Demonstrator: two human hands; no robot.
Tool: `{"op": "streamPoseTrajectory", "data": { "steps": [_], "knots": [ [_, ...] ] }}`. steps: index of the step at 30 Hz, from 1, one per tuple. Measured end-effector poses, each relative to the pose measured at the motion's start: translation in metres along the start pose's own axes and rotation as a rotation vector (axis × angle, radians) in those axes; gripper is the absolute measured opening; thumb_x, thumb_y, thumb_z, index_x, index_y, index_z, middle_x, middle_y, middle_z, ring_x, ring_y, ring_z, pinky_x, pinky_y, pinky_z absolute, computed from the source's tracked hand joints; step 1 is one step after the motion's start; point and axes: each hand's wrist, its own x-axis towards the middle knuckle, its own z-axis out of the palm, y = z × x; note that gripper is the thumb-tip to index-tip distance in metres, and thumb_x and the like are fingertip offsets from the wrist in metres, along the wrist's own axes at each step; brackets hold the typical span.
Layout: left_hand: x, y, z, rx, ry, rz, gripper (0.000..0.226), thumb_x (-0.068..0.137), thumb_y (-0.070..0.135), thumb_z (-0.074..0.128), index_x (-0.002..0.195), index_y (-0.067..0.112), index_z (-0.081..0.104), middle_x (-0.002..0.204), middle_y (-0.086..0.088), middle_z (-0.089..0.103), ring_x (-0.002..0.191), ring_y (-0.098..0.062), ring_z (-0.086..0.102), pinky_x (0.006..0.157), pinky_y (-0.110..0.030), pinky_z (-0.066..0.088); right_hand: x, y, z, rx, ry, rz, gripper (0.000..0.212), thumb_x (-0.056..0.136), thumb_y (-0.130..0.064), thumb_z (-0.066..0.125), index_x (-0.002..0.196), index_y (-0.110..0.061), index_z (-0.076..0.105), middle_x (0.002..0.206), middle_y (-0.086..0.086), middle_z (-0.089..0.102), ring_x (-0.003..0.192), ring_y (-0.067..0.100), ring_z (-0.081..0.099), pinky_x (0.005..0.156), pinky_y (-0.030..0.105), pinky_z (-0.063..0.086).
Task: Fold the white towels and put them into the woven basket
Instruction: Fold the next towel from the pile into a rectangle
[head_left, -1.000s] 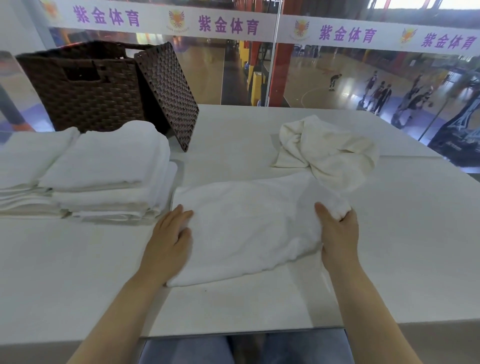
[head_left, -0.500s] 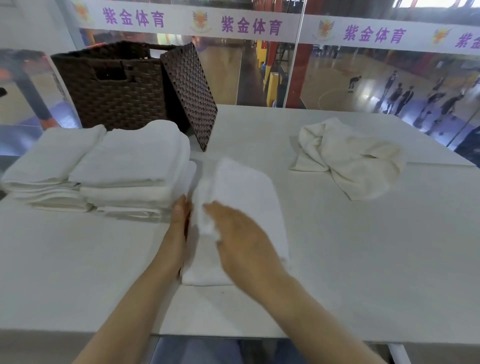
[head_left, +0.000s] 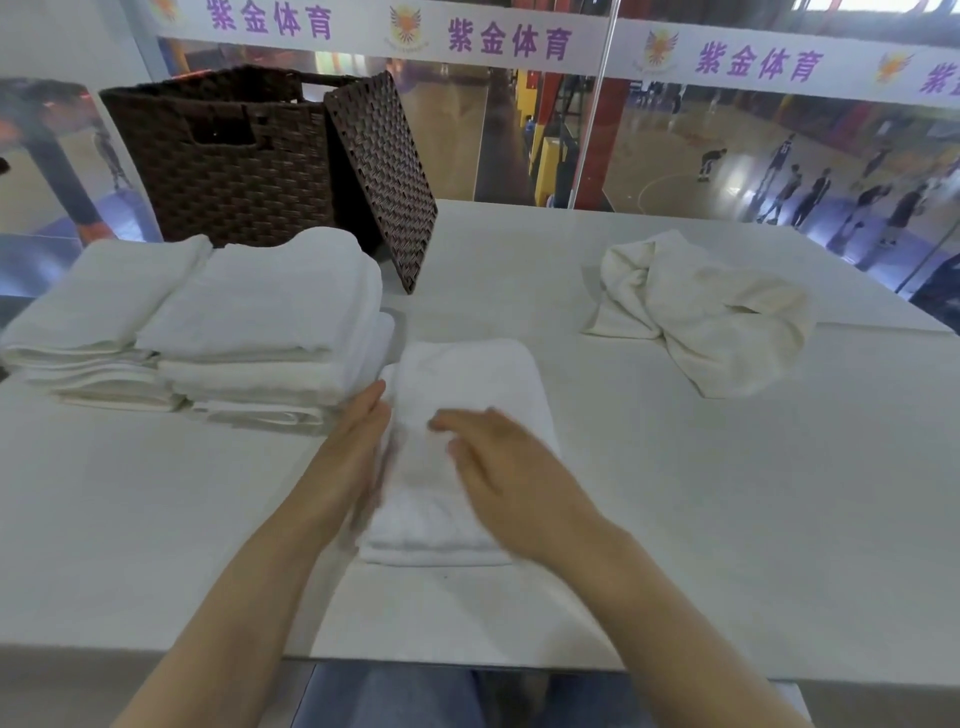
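- Far left: dark woven basket (head_left: 223, 161) standing open at the table's far edge, its woven lid (head_left: 382, 176) leaning upright against its right side; no towel visible inside from this angle.
- Near side of the basket: two stacks of folded white towels (head_left: 218, 322), touching each other, resting on the white table (head_left: 727, 519).
- Centre, just right of the stacks: folded towel (head_left: 467, 384), a narrow rectangle running near to far.
- Left hand (head_left: 345, 457) open, fingers straight and together, set on edge against the towel's left side, forearm reaching in from the near left.
- Right hand (head_left: 498, 467) open, palm down, fingers relaxed and slightly blurred, lying on top of the towel, gripping nothing.
- Step in hand, judged: squaring and flattening the fold. Best done by bracing the left edge firmly, sweeping the flat palm outward to press out air, and lining up the layered edges before lifting.
- Far right: one crumpled towel (head_left: 701, 312), unfolded, well apart from both hands.
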Motion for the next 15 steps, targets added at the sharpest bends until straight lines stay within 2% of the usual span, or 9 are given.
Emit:
{"op": "streamPoseTrajectory", "data": {
  "steps": [1, 2, 5, 7, 10, 12, 13, 15],
  "knots": [
    [-0.002, 0.007, 0.004, 0.076, 0.025, 0.018, 0.049, 0.098, 0.047, 0.044, 0.146, 0.040, 0.038, 0.151, 0.023, 0.033, 0.139, 0.000, 0.031, 0.118, -0.031, 0.021, 0.003, 0.010, -0.007, -0.085, 0.069, 0.026, 0.036, 0.103, -0.019, 0.041, 0.137, -0.017, 0.052, 0.141, 0.001, 0.054, 0.129, 0.019, 0.044, 0.116, 0.028, 0.023],
    [-0.004, 0.011, 0.010, 0.173, 0.041, 0.057, 0.045, 0.102, 0.041, 0.041, 0.147, 0.040, 0.036, 0.150, 0.025, 0.030, 0.139, 0.002, 0.027, 0.116, -0.026, 0.019, 0.005, 0.020, -0.010, -0.182, 0.069, 0.062, 0.039, 0.103, -0.024, 0.040, 0.141, -0.018, 0.047, 0.147, 0.001, 0.048, 0.136, 0.019, 0.039, 0.117, 0.030, 0.018],
    [-0.007, 0.015, 0.027, 0.493, -0.014, 0.179, 0.044, 0.103, 0.038, 0.037, 0.147, 0.039, 0.033, 0.158, 0.020, 0.016, 0.146, -0.002, 0.011, 0.118, -0.025, 0.009, -0.001, 0.042, 0.012, -0.464, -0.173, 0.162, 0.059, 0.102, -0.049, 0.024, 0.155, -0.023, 0.019, 0.164, 0.000, 0.012, 0.151, 0.021, 0.006, 0.121, 0.039, 0.000],
    [-0.006, 0.006, 0.033, 0.741, -0.081, 0.166, 0.050, 0.101, 0.049, 0.032, 0.150, 0.037, 0.029, 0.162, 0.012, 0.006, 0.149, -0.008, 0.000, 0.118, -0.028, 0.002, -0.007, 0.046, 0.027, -0.547, -0.231, 0.165, 0.071, 0.095, -0.059, 0.006, 0.156, -0.025, 0.010, 0.165, 0.000, 0.000, 0.151, 0.021, -0.005, 0.120, 0.043, -0.007],
    [-0.006, -0.008, 0.034, 0.963, -0.089, 0.194, 0.084, 0.077, 0.073, 0.010, 0.152, 0.038, 0.020, 0.164, 0.008, -0.002, 0.149, -0.012, -0.008, 0.118, -0.029, -0.003, -0.004, 0.050, 0.031, -0.534, -0.236, 0.164, 0.086, 0.081, -0.064, -0.009, 0.156, -0.025, 0.007, 0.165, 0.000, -0.004, 0.151, 0.021, -0.010, 0.120, 0.044, -0.010],
    [-0.006, -0.011, 0.033, 0.974, -0.090, 0.199, 0.090, 0.070, 0.075, 0.007, 0.153, 0.040, 0.018, 0.163, 0.009, -0.004, 0.149, -0.010, -0.010, 0.119, -0.029, -0.003, -0.002, 0.056, 0.028, -0.501, -0.232, 0.138, 0.083, 0.084, -0.064, -0.003, 0.156, -0.025, 0.010, 0.165, -0.001, -0.004, 0.151, 0.020, -0.009, 0.120, 0.043, -0.010],
    [-0.006, -0.011, 0.032, 0.955, -0.100, 0.197, 0.089, 0.071, 0.075, 0.010, 0.153, 0.040, 0.018, 0.163, 0.009, -0.004, 0.149, -0.009, -0.011, 0.118, -0.029, -0.003, -0.003, 0.059, 0.026, -0.426, -0.198, 0.136, 0.074, 0.091, -0.062, 0.009, 0.155, -0.026, 0.018, 0.165, -0.003, 0.001, 0.151, 0.017, -0.006, 0.121, 0.039, -0.008],
    [-0.008, -0.011, 0.032, 0.889, -0.096, 0.176, 0.077, 0.082, 0.073, 0.029, 0.152, 0.040, 0.022, 0.163, 0.011, -0.003, 0.148, -0.009, -0.011, 0.118, -0.028, -0.003, -0.012, 0.068, 0.027, -0.132, -0.007, 0.188, 0.048, 0.100, -0.044, 0.038, 0.145, -0.030, 0.042, 0.162, -0.010, 0.015, 0.149, 0.009, 0.006, 0.121, 0.027, 0.000]
  ]
}}
